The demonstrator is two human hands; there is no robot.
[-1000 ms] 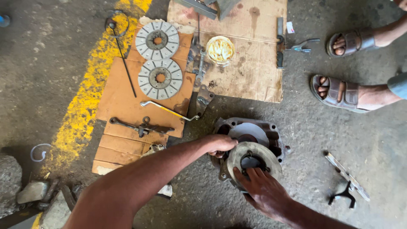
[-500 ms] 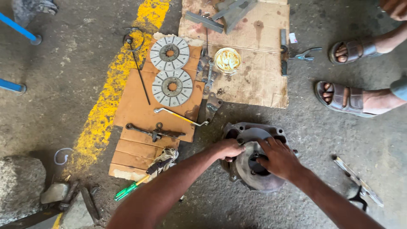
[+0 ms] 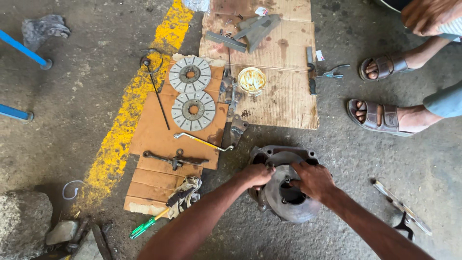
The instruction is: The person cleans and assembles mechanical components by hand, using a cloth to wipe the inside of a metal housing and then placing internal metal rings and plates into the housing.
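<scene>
A grey metal housing (image 3: pixel 269 153) lies on the concrete floor, with a round metal plate (image 3: pixel 275 196) that has a centre hole resting on top of it. My left hand (image 3: pixel 256 175) grips the plate's left rim. My right hand (image 3: pixel 313 180) presses on the plate's upper right, fingers at the edge of the centre hole. Both forearms reach in from the bottom of the view.
Two slotted friction discs (image 3: pixel 190 74) (image 3: pixel 193 110), a bent rod (image 3: pixel 202 141), a linkage part (image 3: pixel 174 159) and a thin rod (image 3: pixel 156 89) lie on cardboard (image 3: pixel 154 135). A yellow-rimmed tin (image 3: pixel 251 79) and pliers (image 3: pixel 332 73) lie behind. Another person's sandalled feet (image 3: pixel 378 115) are at right. A green screwdriver (image 3: pixel 147 225) lies near a rag.
The view has shifted, showing more floor at left. My right hand moved from the plate's lower edge to its upper right; the left hand stays on the left rim.
</scene>
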